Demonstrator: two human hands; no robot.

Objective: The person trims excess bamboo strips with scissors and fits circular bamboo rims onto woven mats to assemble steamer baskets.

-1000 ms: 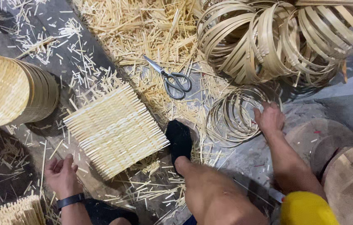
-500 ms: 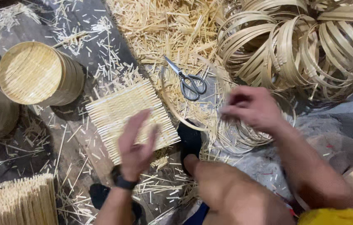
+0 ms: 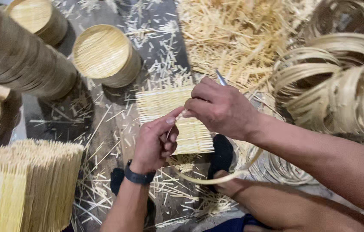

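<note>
Together, the left hand point(image 3: 156, 144) and right hand point(image 3: 220, 107) pinch a thin bamboo hoop point(image 3: 216, 177), fingers closed on its top. Below them lies a square slat mat point(image 3: 160, 103). Scissors point(image 3: 221, 78) peek out behind the right hand.

Two hands are up front: the left hand point(image 3: 154, 144) and the right hand point(image 3: 220, 109), with one black wristband point(image 3: 139, 177) on the left wrist. Between them runs one thin bamboo strip point(image 3: 216, 178), bent into a loop. One square woven bamboo mat point(image 3: 164, 103) lies on the floor beneath. One round woven basket lid point(image 3: 102, 53) sits alone, a second point(image 3: 33, 15) shows at the top edge. One long stack of round lids point(image 3: 18, 60) lies at the left, too tightly packed to count. One bundle of bamboo sticks point(image 3: 27, 184) sits lower left. The bamboo hoops point(image 3: 332, 81) on the right are too tangled to number. One scissor tip point(image 3: 221, 78) peeks out.
</note>
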